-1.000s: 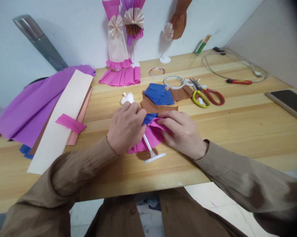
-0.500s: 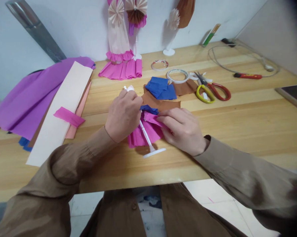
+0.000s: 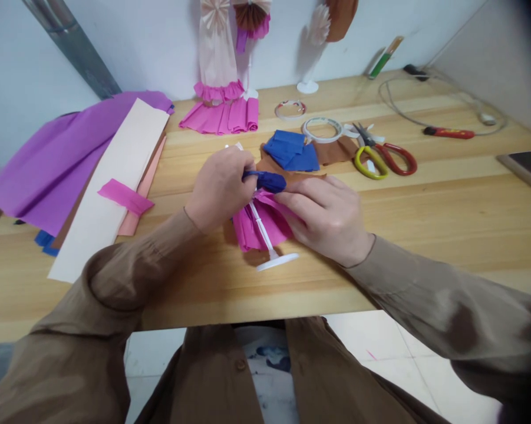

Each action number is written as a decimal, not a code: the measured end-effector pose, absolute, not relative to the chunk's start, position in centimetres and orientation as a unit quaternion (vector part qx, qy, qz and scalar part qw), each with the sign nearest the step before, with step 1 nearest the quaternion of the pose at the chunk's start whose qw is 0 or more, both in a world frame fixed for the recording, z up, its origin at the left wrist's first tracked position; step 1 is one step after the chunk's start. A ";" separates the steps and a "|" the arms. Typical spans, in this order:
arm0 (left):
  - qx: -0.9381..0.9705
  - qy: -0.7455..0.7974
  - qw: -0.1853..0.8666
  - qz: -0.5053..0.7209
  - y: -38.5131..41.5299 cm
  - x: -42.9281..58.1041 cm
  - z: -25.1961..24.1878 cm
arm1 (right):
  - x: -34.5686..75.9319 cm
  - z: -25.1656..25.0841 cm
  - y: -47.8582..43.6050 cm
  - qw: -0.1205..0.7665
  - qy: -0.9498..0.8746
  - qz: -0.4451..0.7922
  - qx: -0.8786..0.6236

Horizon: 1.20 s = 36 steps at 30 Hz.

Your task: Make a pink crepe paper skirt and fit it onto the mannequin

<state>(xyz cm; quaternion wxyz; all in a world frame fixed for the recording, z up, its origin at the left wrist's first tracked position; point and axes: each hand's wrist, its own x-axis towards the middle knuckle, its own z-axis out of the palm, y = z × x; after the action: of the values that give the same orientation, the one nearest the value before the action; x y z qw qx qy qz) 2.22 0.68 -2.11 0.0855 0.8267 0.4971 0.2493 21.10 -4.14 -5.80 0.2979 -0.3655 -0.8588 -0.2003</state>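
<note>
My left hand (image 3: 218,188) is closed around the upper part of a white stand (image 3: 262,231) with a thin stem and a round base. The stand tilts, its base toward me. A pleated pink crepe paper skirt (image 3: 274,232) hangs around the stem. Out of my left fingers sticks a blue paper piece (image 3: 269,181), just above the pink. My right hand (image 3: 329,218) pinches the right side of the pink paper. Behind the hands lie brown paper (image 3: 307,176) and folded blue paper (image 3: 289,150). Most of the stand's top is hidden by my left hand.
Scissors (image 3: 386,154), a tape roll (image 3: 322,129) and a phone (image 3: 528,168) lie to the right. Purple paper (image 3: 66,159) and cream paper (image 3: 110,188) are stacked at left. Paper-dressed stands (image 3: 218,59) stand along the wall, beside pleated pink paper (image 3: 221,118).
The blue piece at my left fingers now stands up and shows more. My right fingers have shifted slightly on the pink paper. The whole view has tilted a little.
</note>
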 end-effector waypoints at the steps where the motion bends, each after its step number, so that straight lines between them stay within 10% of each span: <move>1: 0.828 0.491 0.081 0.257 0.8 2.2 -2.2 | 20.9 -5.6 -3.9 0.295 -0.857 -0.204 -0.370; 26: 0.821 0.457 0.121 0.320 0.1 1.9 -1.0 | 19.2 -4.6 -0.8 0.243 -0.801 -0.100 -0.537; 36: 0.829 0.416 0.329 0.180 -6.3 3.0 2.0 | 19.7 -3.9 -1.1 0.235 -0.797 -0.042 -0.554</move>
<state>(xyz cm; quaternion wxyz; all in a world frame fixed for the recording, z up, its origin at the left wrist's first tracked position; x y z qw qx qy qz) 2.95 -6.33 2.02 0.3286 0.8285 0.4162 0.1799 19.67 -1.09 -3.91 0.2351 -0.5541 -0.7974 -0.0418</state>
